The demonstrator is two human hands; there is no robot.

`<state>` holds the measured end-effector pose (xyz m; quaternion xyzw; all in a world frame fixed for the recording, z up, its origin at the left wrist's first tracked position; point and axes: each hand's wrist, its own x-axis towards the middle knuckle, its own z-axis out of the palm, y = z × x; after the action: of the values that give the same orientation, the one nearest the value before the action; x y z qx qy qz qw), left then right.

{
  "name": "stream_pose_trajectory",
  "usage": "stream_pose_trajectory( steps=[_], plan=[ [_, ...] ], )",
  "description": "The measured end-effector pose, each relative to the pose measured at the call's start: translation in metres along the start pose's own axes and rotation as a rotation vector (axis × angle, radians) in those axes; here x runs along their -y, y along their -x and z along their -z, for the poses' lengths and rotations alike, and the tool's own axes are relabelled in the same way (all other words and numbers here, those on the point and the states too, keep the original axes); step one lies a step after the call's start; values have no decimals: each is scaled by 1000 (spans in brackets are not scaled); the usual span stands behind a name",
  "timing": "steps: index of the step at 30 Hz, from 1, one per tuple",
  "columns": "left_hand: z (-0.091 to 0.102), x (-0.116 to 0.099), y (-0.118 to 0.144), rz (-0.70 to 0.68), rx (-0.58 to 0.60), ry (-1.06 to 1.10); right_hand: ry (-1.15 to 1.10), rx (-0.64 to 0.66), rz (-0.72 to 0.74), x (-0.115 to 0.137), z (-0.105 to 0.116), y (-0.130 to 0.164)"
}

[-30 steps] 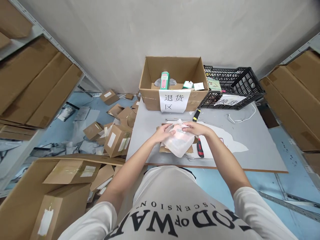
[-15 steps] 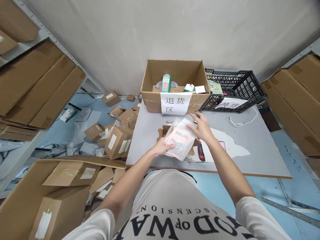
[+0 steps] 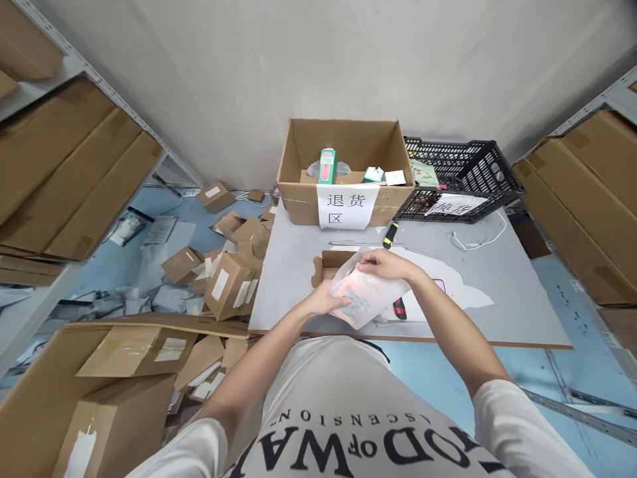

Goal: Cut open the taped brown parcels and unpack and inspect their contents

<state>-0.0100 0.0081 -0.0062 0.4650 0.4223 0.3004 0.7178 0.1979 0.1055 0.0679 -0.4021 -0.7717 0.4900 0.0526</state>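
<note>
A frosted, see-through plastic bag (image 3: pixel 365 302) with something pink and blue inside is held tilted above the table's front edge. My left hand (image 3: pixel 326 299) grips its left side, thumb on top. Fingers pinched, my right hand (image 3: pixel 382 263) holds the upper edge of the bag. Behind and partly under it stands a small open cardboard box (image 3: pixel 323 269), its right part hidden. A red and black utility knife (image 3: pixel 399 309) lies to the right, partly covered by the bag. A yellow and black cutter (image 3: pixel 391 235) lies farther back.
A cardboard box (image 3: pixel 298 206) with a paper sign and a black plastic crate (image 3: pixel 468 206) stand at the table's back. White paper (image 3: pixel 468 292) and a white cable (image 3: pixel 480 247) lie on the right. Several cardboard boxes (image 3: pixel 233 285) crowd the floor at left.
My right hand has come down and left, from spread fingers to a pinch on the bag's upper edge. The bag has turned, and the yellow and black cutter shows more fully.
</note>
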Motion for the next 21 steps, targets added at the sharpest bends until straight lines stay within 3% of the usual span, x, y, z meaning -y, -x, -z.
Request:
stream_pose_trajectory(
  steps=[3,6,9,15,21],
  plan=[
    [4,2,4,59,10,106,-437,116,-142,-17,9,3],
    [9,4,8,117,-27,244,-740,40,-308,-35,14,11],
    [14,4,10,133,-64,333,-906,-40,-312,-50,9,19],
    [20,2,10,174,-13,363,-958,-76,-200,-61,-11,24],
    [19,6,8,196,-3,324,-678,-27,-253,-55,-23,22]
  ],
)
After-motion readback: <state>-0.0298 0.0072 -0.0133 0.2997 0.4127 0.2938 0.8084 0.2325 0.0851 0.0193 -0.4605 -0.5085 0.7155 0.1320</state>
